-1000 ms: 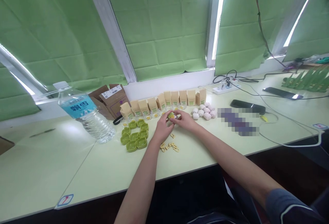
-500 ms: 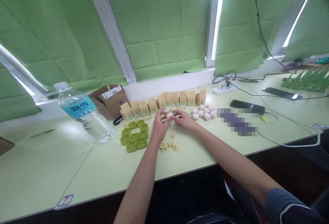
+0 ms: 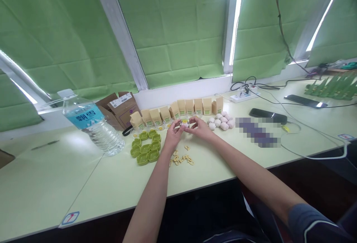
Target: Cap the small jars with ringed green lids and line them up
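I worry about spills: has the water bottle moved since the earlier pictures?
No; the water bottle stands where it did, judged against the table label.

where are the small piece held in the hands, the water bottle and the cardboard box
Small piece [image 3: 185,122]: head view, on its yellow patch.
Water bottle [image 3: 92,118]: head view, on its blue label.
Cardboard box [image 3: 124,111]: head view, on the side below its white label.

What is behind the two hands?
Behind the left hand and right hand stand small tan boxes in a row, with clear, yellow-marked pieces in front. Any pieces directly behind the hands are hidden.
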Action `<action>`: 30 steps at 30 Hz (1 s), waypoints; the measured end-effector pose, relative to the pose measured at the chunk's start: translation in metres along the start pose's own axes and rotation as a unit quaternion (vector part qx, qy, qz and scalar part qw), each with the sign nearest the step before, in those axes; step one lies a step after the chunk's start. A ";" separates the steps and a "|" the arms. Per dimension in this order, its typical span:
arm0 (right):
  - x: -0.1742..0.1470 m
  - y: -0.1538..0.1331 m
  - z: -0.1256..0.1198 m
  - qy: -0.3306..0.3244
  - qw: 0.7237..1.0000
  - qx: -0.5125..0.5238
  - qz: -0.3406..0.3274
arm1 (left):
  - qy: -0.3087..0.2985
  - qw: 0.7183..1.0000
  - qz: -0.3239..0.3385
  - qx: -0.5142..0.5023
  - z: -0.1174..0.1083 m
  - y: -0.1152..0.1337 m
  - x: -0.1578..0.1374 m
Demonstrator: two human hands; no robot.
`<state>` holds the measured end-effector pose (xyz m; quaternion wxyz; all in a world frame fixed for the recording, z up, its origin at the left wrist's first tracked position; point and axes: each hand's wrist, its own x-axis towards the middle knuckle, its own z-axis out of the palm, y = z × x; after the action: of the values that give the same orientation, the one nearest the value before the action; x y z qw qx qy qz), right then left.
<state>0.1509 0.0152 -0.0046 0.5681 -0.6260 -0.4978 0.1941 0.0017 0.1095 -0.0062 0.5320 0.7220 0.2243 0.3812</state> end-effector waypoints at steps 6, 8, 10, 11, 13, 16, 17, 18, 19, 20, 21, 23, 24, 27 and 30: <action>-0.002 -0.003 -0.002 -0.028 0.998 -0.038 -0.031 | -0.033 0.999 0.014 0.010 -0.004 -0.001 0.000; -0.002 -0.004 -0.003 -0.037 0.998 -0.044 -0.040 | -0.035 0.999 0.020 0.006 -0.005 -0.003 0.000; -0.003 -0.005 -0.004 -0.042 0.997 -0.049 -0.045 | -0.040 0.999 0.021 0.004 -0.005 -0.005 0.001; -0.003 -0.006 -0.005 -0.044 0.997 -0.051 -0.045 | -0.041 0.999 0.019 0.003 -0.005 -0.006 0.001; -0.004 -0.008 -0.007 -0.045 0.996 -0.056 -0.046 | -0.041 0.999 0.015 0.004 -0.005 -0.006 0.002; -0.004 -0.011 -0.009 -0.041 0.996 -0.064 -0.052 | -0.042 0.999 0.020 0.009 -0.006 -0.005 0.001; -0.004 -0.011 -0.009 -0.040 0.996 -0.065 -0.055 | -0.042 0.999 0.024 0.011 -0.006 -0.005 0.001; -0.004 -0.012 -0.008 -0.039 0.995 -0.065 -0.058 | -0.043 0.999 0.028 0.013 -0.006 -0.004 0.001; -0.004 -0.012 -0.007 -0.038 0.996 -0.063 -0.060 | -0.042 0.999 0.030 0.014 -0.006 -0.003 0.001; -0.004 -0.011 -0.006 -0.037 0.996 -0.061 -0.060 | -0.038 0.999 0.032 0.014 -0.006 -0.003 0.001; -0.004 -0.010 -0.004 -0.033 0.996 -0.059 -0.059 | -0.034 0.999 0.033 0.014 -0.005 -0.002 0.000; -0.004 -0.007 0.000 -0.017 0.996 -0.058 -0.058 | -0.021 0.999 0.036 0.015 -0.003 -0.001 0.000; -0.004 -0.005 0.002 -0.005 0.996 -0.060 -0.059 | -0.016 0.999 0.037 0.018 -0.002 -0.001 0.000; -0.002 0.001 0.005 0.023 0.995 -0.068 -0.065 | -0.015 0.999 0.021 0.036 0.002 -0.001 -0.002; 0.000 0.006 0.006 0.035 0.994 -0.064 -0.076 | -0.026 0.999 -0.020 0.035 0.004 -0.003 -0.003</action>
<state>0.1487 0.0189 -0.0113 0.5569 -0.6280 -0.5350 0.0961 0.0037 0.1060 -0.0105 0.5200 0.7448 0.2383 0.3437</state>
